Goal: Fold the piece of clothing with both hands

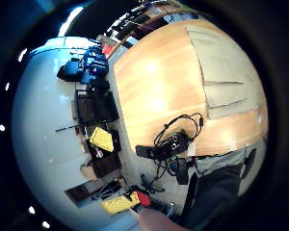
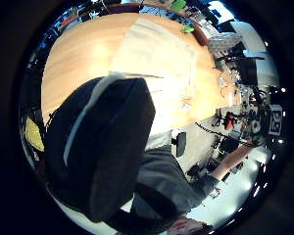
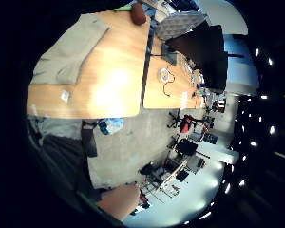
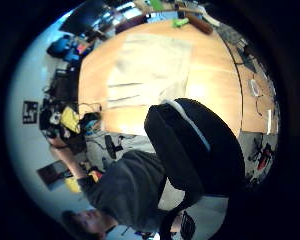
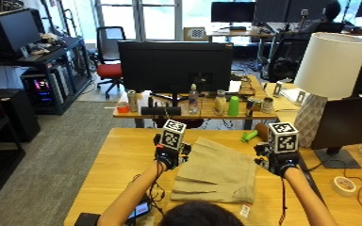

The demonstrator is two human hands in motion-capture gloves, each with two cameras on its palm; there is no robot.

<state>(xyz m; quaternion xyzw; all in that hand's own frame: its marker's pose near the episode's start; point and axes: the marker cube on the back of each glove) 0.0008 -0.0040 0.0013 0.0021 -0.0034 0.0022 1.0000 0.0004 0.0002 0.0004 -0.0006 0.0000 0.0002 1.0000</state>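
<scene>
Neither grip has hold of anything: the left hand and right hand hover either side of the beige garment, fingers' state unclear. It lies on the counter, partly folded; further folds apparently remain.

Beige garment flat on table

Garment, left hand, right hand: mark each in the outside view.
garment (image 5: 222, 170): outside view, middle of the beige cloth lying flat on the table.
left hand (image 5: 169, 156): outside view, back of the raised glove.
right hand (image 5: 277, 162): outside view, back of the raised glove.
</scene>
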